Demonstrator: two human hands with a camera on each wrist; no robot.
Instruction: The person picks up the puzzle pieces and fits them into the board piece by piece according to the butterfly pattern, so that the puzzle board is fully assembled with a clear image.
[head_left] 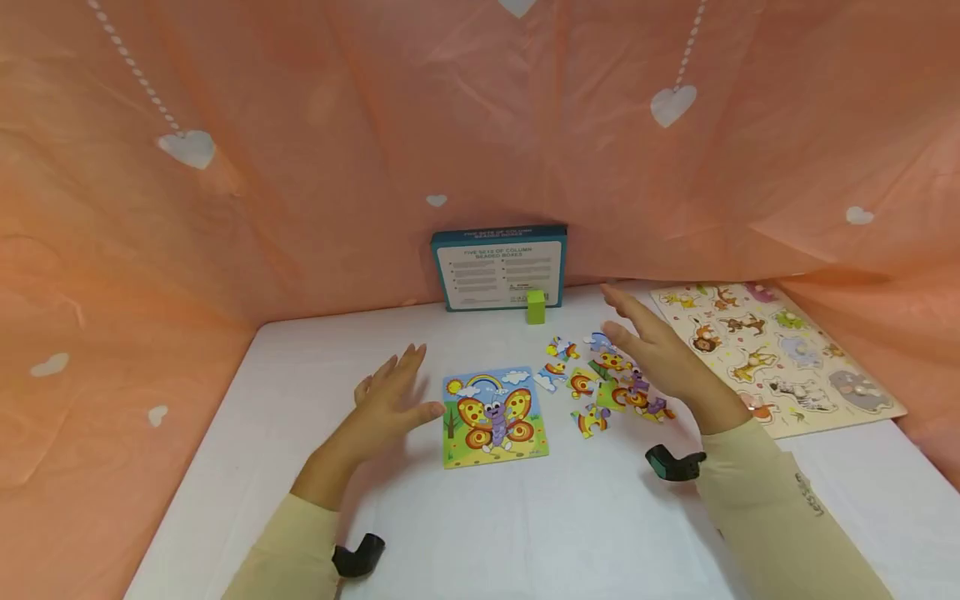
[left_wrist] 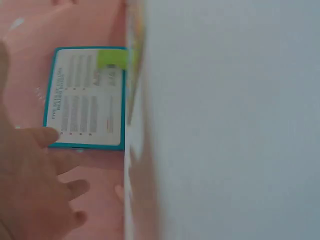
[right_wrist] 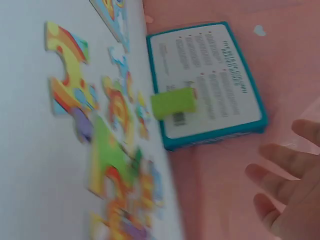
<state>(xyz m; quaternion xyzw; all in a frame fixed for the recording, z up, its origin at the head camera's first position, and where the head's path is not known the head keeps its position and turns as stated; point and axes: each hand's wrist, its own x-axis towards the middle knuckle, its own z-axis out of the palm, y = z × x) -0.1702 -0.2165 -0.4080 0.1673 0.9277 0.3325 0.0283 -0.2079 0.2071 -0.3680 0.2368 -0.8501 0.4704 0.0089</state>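
Note:
A square butterfly puzzle board [head_left: 497, 418] lies flat on the white table. My left hand [head_left: 388, 408] is just left of it, fingers extended and holding nothing. To the board's right, several loose puzzle pieces [head_left: 590, 421] lie scattered, some overlapping. Above and right of these pieces hovers my right hand [head_left: 660, 350], with its fingers spread and nothing held. In the right wrist view, a loose yellow-and-red piece [right_wrist: 70, 67] shows near the board's corner [right_wrist: 112, 20]. The left wrist view has my left hand [left_wrist: 37, 180] with fingers apart, and the board only as a thin edge.
At the back, a teal-edged box [head_left: 501, 271] stands upright against the peach curtain [head_left: 375, 167]. A green block [head_left: 536, 307] stands before it. On the far right lies a wooden animal peg puzzle [head_left: 780, 358], partly behind my right forearm.

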